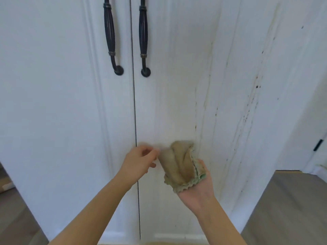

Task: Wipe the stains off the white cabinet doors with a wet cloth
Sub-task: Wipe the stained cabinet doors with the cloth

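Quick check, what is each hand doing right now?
Left hand: fingers loosely curled at the edge of the soiled tan-green cloth; grip cannot be told.
Right hand: palm up, holding that cloth.

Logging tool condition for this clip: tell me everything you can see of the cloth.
The cloth is a soft, towel-like rag, tan-brown over most of its face with a pale green, wavy stitched edge showing at its lower right. It is bunched into loose folds rather than spread flat, and looks soiled. It lies in the upturned palm of the right hand, in front of the right cabinet door, not clearly pressed to it. The left hand pinches or reaches its left edge; motion blur hides the contact. Wetness cannot be judged.
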